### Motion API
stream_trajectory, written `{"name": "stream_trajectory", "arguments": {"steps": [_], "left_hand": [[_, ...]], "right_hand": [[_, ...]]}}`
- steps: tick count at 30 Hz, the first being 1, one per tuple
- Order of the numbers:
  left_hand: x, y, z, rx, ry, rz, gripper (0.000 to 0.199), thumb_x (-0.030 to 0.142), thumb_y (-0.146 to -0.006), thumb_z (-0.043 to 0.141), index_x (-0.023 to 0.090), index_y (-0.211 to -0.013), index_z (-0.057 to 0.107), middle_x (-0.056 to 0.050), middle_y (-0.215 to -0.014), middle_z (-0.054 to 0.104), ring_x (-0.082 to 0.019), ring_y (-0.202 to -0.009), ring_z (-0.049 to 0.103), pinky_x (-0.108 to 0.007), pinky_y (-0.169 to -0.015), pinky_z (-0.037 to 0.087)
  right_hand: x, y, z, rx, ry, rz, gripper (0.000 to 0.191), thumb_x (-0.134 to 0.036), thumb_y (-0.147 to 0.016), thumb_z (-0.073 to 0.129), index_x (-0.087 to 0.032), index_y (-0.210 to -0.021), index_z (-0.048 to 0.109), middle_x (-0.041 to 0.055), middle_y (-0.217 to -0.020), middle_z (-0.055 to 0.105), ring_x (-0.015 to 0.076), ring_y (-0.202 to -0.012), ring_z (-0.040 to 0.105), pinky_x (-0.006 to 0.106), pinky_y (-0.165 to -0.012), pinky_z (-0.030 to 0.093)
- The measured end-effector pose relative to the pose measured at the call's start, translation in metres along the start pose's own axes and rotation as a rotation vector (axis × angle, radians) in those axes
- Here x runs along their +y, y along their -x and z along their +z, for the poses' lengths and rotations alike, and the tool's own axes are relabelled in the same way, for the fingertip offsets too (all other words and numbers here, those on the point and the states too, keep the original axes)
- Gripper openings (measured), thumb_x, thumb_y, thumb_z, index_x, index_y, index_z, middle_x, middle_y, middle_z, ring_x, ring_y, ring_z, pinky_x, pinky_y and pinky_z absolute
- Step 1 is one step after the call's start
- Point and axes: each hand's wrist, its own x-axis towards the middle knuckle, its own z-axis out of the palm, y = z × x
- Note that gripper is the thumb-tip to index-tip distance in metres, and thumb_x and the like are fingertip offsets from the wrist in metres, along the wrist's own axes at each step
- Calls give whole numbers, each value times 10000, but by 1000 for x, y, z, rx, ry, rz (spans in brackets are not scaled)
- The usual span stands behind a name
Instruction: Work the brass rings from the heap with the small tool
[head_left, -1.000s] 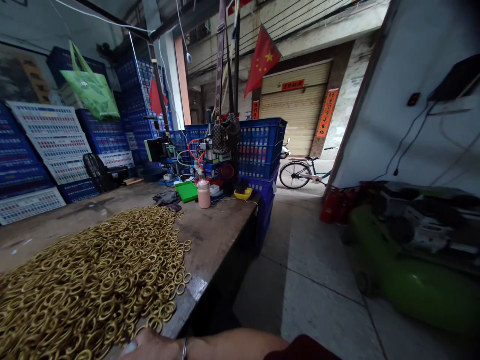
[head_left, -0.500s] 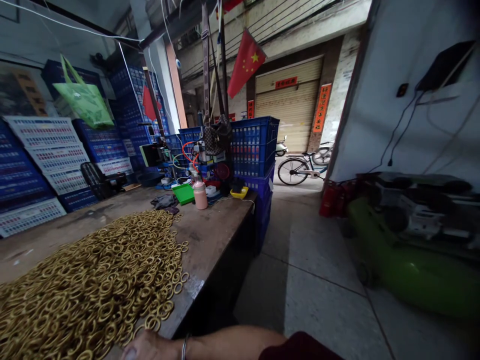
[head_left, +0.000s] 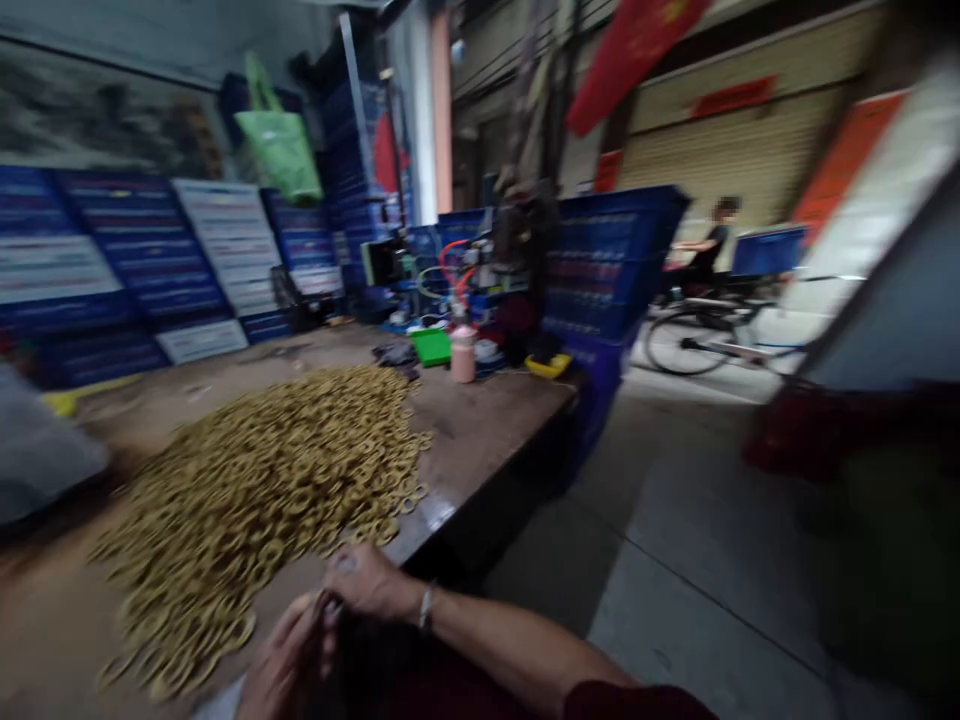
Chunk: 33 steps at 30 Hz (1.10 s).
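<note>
A wide heap of brass-coloured rings (head_left: 277,480) lies on the wooden table (head_left: 495,420). At the near table edge, just below the heap, my two hands meet. My right hand (head_left: 371,582), with a bracelet (head_left: 426,606) at its wrist, has its fingers curled closed. Against it, lower and to the left, my left hand (head_left: 281,655) is closed with its fingers pressed together. Whatever is between them is blurred and too small to make out. Several loose rings lie close to both hands.
A pink bottle (head_left: 463,355), a green tray (head_left: 430,346) and a yellow dish (head_left: 547,364) stand farther back. Blue crates (head_left: 611,265) rise beyond the table's far end. A pale bag (head_left: 45,450) is at left. Outside, a person (head_left: 709,250) passes behind a bicycle (head_left: 694,340).
The view has swung left and down. My left hand has come into view, and my hands now meet at the table edge. A person has appeared outside.
</note>
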Motion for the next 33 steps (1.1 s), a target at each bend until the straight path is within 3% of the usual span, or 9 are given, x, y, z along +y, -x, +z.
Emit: {"name": "stream_trajectory", "arguments": {"steps": [1, 2, 8, 14, 20, 25, 29, 33], "left_hand": [[-1, 1, 2, -97, 56, 35, 381, 440, -658, 673, 136, -872, 586, -2, -666, 580, -100, -527, 512, -200, -444, 402], [0, 3, 3, -122, 86, 61, 405, 470, -612, 695, 143, -823, 583, 11, -632, 570, -87, -491, 490, -187, -423, 381], [9, 13, 15, -116, 77, 176, 341, 482, -706, 596, 144, -737, 559, 17, -626, 542, -63, -468, 460, -168, -437, 377], [7, 21, 17, -146, 127, 172, 328, 480, -736, 564, 152, -749, 550, 10, -631, 546, -63, -464, 453, -177, -454, 384], [8, 25, 17, -156, 192, 178, 282, 430, -765, 560, 149, -775, 559, 4, -652, 545, -60, -474, 453, -177, -446, 383], [8, 28, 16, -190, 348, 125, 253, 393, -756, 591, 145, -786, 547, 8, -654, 534, -61, -480, 453, -175, -429, 369], [10, 29, 16, -178, 406, 109, 257, 389, -739, 611, 147, -765, 529, 14, -636, 535, -63, -474, 457, -175, -421, 361], [8, 27, 16, -144, 338, 131, 297, 435, -717, 616, 154, -740, 522, 19, -640, 534, -61, -470, 457, -180, -430, 370]], "right_hand": [[0, 1, -1, 15, -36, 1, 68, -189, -696, 519, -160, -645, 554, -62, -536, 484, 58, -517, 452, 142, -460, 348], [-1, 2, -3, -11, -68, -13, 57, -208, -690, 539, -158, -678, 562, -57, -556, 501, 61, -526, 463, 148, -474, 356], [0, 2, -11, -149, -168, -13, 142, -301, -705, 543, -163, -704, 511, -53, -523, 507, 69, -471, 464, 176, -478, 368], [-3, 8, -15, -159, -171, 33, 214, -380, -746, 500, -170, -706, 507, -58, -470, 490, 72, -419, 424, 184, -441, 338], [-14, 13, -20, -151, -105, 12, 198, -356, -758, 493, -171, -696, 529, -52, -493, 497, 60, -413, 387, 176, -425, 315], [-9, 12, -20, -123, -144, 11, 203, -347, -762, 476, -164, -689, 524, -42, -538, 514, 59, -419, 382, 178, -423, 319], [-6, 15, -21, -53, 47, -96, 178, -285, -758, 474, -162, -648, 543, -25, -553, 517, 86, -518, 448, 191, -514, 358], [-9, 24, -23, -164, 317, -281, 133, -167, -745, 432, -176, -682, 548, -10, -611, 552, 99, -558, 463, 202, -549, 339]]}}
